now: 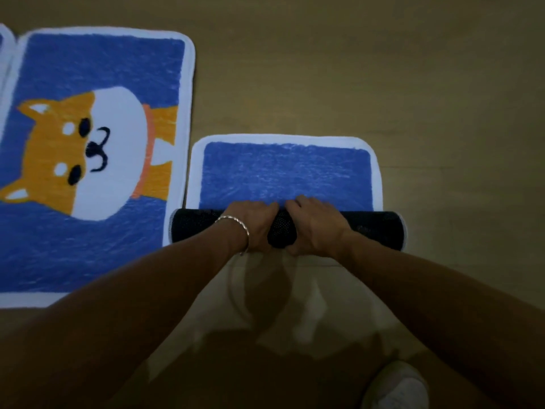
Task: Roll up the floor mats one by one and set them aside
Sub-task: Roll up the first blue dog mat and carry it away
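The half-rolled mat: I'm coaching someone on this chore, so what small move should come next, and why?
Probably push the roll forward another turn. Both hands, left hand and right hand, sit side by side at its middle, black backing outward, while a blue stretch with white border lies flat ahead. The dog mat beside it is untouched.

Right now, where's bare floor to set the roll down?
Bare floor right of and beyond the half-rolled mat, both hands on it. Crowded left: dog mat lies close beside it, another mat edge further left.
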